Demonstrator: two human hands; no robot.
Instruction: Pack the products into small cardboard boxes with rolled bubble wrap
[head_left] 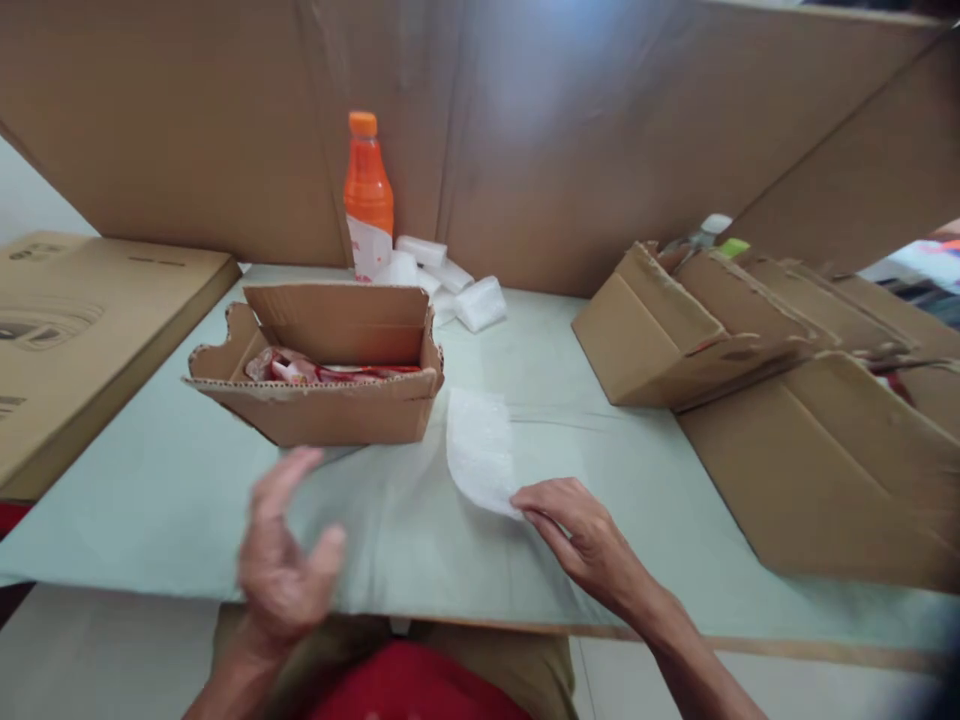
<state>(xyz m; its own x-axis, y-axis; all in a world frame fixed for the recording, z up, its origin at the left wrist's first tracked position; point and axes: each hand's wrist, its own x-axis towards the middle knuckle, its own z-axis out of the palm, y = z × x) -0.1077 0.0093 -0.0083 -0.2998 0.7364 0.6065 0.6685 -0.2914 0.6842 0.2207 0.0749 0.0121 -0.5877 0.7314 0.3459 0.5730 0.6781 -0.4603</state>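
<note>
My right hand pinches the near corner of a white, translucent foam or bubble-wrap sheet. The sheet hangs over the table, its near edge curling up towards the fingers. Nothing is in my left hand, which is slightly blurred, with thumb and fingers apart. It hovers above the table's near side, just in front of an open cardboard box. Inside that box lie red and pink plastic packets, partly hidden by the front wall.
An orange bottle stands at the back beside several white wrapped pieces. On the right are open cardboard boxes with bottle tops showing. A large flat carton lies at left. Cardboard panels wall off the pale green table.
</note>
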